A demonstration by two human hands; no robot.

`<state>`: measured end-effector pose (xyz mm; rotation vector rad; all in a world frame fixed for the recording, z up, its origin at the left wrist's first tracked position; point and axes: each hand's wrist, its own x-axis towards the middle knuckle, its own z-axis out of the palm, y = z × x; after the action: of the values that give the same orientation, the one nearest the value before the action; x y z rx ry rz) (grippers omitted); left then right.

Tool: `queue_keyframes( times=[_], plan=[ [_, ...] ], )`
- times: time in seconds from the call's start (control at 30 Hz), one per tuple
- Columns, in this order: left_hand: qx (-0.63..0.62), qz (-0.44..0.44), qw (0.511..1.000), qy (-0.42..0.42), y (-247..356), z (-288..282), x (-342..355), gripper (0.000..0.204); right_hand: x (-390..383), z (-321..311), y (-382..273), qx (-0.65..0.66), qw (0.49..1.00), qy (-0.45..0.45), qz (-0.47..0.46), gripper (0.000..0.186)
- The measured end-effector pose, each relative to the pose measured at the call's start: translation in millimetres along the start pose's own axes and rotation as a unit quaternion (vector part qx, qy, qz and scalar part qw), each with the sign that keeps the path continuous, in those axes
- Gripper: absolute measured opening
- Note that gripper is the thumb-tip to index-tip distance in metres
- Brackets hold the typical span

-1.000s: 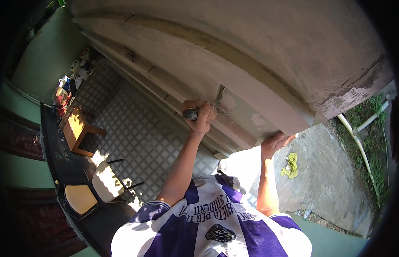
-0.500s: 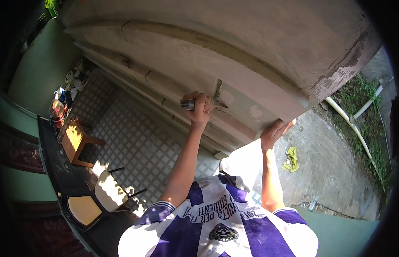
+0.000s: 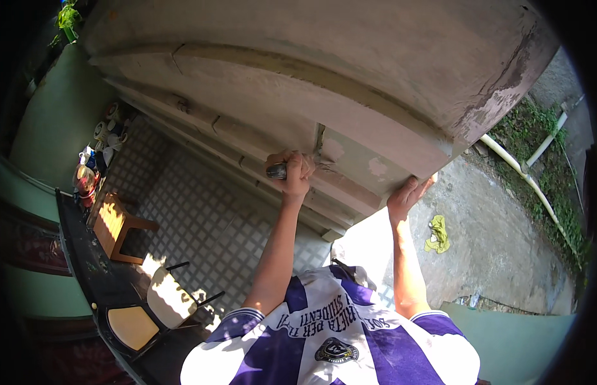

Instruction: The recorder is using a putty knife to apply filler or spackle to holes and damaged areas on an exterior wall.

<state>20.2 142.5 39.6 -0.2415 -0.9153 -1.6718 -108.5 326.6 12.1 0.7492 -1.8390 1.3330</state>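
Note:
My left hand [image 3: 294,172] is closed round the dark handle [image 3: 277,171] of what looks like a scraper. Its working end points right, against the plastered wall [image 3: 247,83]; the fingers and shadow mostly hide the blade. Just beyond the knuckles are a dark vertical slot [image 3: 320,138] and pale patches [image 3: 377,167] where the coating has come off. Farther right, my right hand [image 3: 409,196] rests with fingers stretched out on the lower corner of the wall's ledge, holding nothing.
A wooden stool [image 3: 119,224] and chairs [image 3: 170,298] stand at left on the tiled floor [image 3: 215,212]. Assorted items [image 3: 87,176] lie beyond the stool. A yellow-green cloth [image 3: 437,235] lies on concrete [image 3: 497,256] at right, near white pipes [image 3: 526,173] and plants.
My left hand with the scraper has shifted slightly toward me along the wall. My right hand stays at the corner. The whole view has turned a little.

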Motion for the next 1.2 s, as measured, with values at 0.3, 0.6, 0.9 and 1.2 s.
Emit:
queue_keyframes(
  times=[0.3,0.6,0.9,1.2],
  plan=[
    [0.014,-0.039,0.999,0.015,9,-12,17,0.03,-3,2,4,0.007,1.0,0.002,0.0,0.05],
    [0.004,-0.033,0.999,-0.002,7,-10,12,0.029,-2,0,3,0.0,1.0,0.002,-0.011,0.047],
    [-0.029,-0.027,0.999,-0.01,17,-12,22,0.03,-2,0,8,0.0,1.0,0.008,-0.016,0.047],
    [-0.054,-0.028,0.998,-0.014,13,-16,22,0.029,-2,0,9,-0.014,1.0,0.011,-0.005,0.046]
  ],
)
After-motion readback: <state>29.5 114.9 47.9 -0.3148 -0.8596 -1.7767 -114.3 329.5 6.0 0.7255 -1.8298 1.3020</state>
